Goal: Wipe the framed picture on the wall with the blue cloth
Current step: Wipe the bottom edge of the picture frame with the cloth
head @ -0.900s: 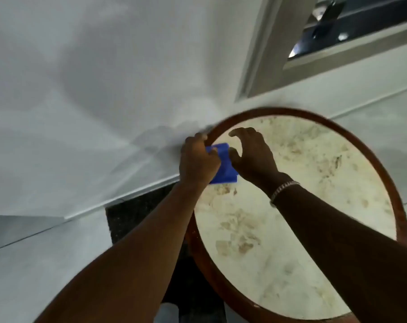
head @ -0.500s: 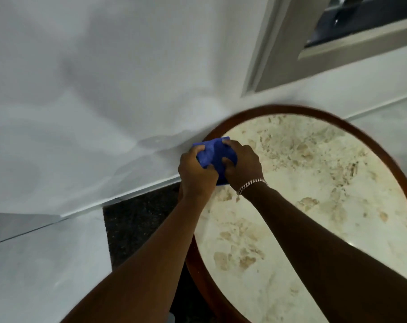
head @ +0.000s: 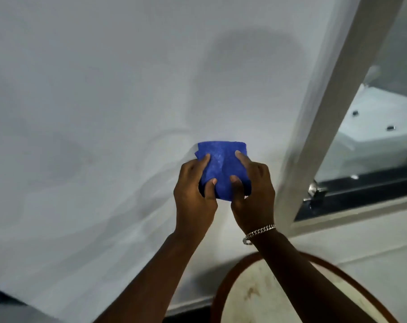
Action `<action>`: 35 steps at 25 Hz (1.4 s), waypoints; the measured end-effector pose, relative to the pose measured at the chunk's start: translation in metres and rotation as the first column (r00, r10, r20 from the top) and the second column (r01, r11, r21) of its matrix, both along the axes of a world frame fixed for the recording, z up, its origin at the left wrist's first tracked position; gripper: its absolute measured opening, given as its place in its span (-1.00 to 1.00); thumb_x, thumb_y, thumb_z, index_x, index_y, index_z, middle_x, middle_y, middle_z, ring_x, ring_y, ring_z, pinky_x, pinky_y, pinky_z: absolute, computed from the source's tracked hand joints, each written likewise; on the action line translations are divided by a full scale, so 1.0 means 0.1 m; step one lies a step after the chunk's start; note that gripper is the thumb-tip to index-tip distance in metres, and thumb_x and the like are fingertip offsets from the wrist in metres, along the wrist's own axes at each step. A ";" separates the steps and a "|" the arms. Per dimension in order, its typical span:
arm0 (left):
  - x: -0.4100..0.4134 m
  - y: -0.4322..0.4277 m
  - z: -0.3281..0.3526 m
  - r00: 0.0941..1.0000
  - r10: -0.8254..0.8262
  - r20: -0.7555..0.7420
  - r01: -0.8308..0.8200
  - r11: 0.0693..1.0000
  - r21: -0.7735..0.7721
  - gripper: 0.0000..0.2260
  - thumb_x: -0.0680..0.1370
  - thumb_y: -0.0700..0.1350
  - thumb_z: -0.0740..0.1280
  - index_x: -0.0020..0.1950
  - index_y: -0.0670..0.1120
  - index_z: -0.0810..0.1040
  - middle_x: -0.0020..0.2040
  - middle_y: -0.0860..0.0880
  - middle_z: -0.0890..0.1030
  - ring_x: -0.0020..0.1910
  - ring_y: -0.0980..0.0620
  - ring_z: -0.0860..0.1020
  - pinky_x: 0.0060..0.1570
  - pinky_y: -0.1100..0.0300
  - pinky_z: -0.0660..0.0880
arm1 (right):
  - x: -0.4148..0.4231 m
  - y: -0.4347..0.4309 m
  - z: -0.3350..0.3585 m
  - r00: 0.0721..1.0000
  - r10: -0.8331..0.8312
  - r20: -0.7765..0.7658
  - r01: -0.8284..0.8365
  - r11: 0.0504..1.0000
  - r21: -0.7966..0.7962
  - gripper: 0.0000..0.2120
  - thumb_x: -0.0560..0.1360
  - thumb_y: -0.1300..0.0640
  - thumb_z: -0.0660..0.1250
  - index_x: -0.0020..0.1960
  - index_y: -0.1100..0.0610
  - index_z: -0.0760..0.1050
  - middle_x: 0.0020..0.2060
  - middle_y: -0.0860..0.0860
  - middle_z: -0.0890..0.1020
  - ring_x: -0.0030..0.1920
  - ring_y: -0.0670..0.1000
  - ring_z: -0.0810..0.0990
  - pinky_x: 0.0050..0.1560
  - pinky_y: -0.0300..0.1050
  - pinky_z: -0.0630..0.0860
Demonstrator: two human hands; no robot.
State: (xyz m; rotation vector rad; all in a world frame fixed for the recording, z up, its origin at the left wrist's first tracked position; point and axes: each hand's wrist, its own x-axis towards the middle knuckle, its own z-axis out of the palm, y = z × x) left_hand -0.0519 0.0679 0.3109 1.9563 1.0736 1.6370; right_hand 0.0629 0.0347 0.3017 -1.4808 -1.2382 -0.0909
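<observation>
A folded blue cloth (head: 222, 166) is held up in front of a plain white wall (head: 93, 113). My left hand (head: 194, 194) grips its left side and my right hand (head: 252, 192) grips its right side, thumbs pressed on the front. A silver bracelet (head: 259, 233) sits on my right wrist. No framed picture is visible in this view.
A round table (head: 251, 299) with a brown wooden rim and a mottled cream top lies at the bottom right, under my right forearm. A grey window frame (head: 333, 117) with a metal latch (head: 316, 191) stands at the right.
Both hands lifted the blue cloth off the table's edge and raised it in front of the wall. My view tilted upward, so the table dropped to the bottom.
</observation>
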 end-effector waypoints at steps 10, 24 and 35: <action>-0.63 0.10 2.42 0.994 0.078 -0.078 -0.024 0.842 0.540 -0.54 0.49 -0.40 0.34 0.39 -0.31 0.40 0.23 -0.31 0.55 0.21 -0.03 0.49 0.22 0.42 0.40 | -0.48 0.30 2.31 0.991 0.011 0.132 -0.080 0.845 0.529 -0.61 0.58 0.28 0.29 0.38 0.09 0.39 0.10 0.14 0.51 0.07 -0.31 0.40 0.08 -0.54 0.38; -1.70 0.72 3.97 0.825 0.445 -0.347 0.086 0.509 0.857 -0.70 0.51 -0.24 0.30 0.22 -0.30 0.55 0.14 -0.27 0.63 0.14 -0.27 0.56 0.22 0.02 0.43 | -1.20 1.00 2.98 0.917 -0.269 0.295 0.012 0.756 0.654 -0.54 0.57 -0.12 0.19 0.23 0.23 0.51 0.26 0.20 0.55 0.34 0.19 0.47 0.40 0.25 0.37; -2.40 1.30 4.76 0.362 0.894 -0.265 0.153 0.224 0.963 -0.32 0.58 0.29 -0.13 0.58 -0.09 -0.06 0.61 -0.17 0.00 0.59 -0.16 -0.05 0.53 -0.20 0.02 | -1.50 1.43 3.08 0.890 -0.435 0.135 0.163 0.581 0.797 -0.66 0.60 -0.09 0.11 0.21 0.08 0.50 0.28 0.18 0.56 0.36 0.21 0.43 0.28 0.42 0.35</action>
